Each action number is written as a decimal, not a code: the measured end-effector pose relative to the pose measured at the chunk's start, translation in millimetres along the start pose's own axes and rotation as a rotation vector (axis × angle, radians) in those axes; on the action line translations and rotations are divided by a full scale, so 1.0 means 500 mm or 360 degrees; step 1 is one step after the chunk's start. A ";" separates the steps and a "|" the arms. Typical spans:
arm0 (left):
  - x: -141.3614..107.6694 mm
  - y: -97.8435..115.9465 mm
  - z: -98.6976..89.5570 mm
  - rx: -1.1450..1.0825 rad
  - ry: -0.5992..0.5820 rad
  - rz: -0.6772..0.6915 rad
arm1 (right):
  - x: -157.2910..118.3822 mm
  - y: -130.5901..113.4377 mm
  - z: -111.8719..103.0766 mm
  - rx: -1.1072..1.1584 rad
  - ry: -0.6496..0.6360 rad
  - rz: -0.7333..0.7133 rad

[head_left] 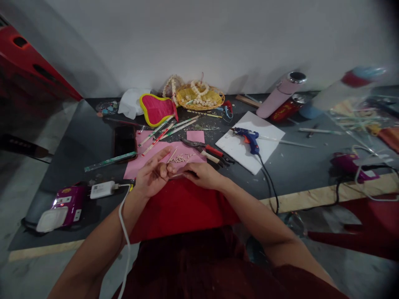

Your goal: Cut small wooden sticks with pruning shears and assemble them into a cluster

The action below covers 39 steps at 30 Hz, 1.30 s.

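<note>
Red material (187, 209) lies below the thin stick (177, 175) that your left hand (153, 176) and right hand (204, 176) pinch, probably light, stiff and easily snapped, so best held near its ends.

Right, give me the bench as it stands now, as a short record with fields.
left hand: fingertips at a thin piece, grip unclear
right hand: pinching the same thin piece
near hands: short pale sticks on pink paper
glue gun: blue, on a square white board
phone: black, flat, beside the pink paper
by wall: yellow woven basket, pink metal flask
</note>
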<state>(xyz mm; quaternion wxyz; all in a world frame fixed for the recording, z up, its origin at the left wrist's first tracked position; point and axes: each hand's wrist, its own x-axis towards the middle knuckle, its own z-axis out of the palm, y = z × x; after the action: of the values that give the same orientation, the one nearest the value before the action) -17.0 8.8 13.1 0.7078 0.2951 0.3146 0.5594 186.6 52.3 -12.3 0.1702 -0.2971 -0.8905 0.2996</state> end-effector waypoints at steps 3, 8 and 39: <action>0.003 -0.007 -0.003 0.0072 0.0015 0.0104 | -0.001 0.000 -0.003 0.0095 0.0047 -0.0011; 0.001 -0.018 -0.001 0.0856 0.0168 0.0457 | 0.000 -0.003 -0.014 0.0263 0.0311 0.0011; 0.008 -0.037 -0.025 0.2819 -0.0016 0.1211 | -0.009 -0.016 -0.018 0.0760 0.0107 0.0200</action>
<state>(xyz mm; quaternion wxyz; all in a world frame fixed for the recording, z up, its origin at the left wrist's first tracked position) -14.8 9.9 -9.5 0.0011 0.8069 0.5028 0.3099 190.9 48.1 -0.7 0.2463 -0.3130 -0.7680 0.5015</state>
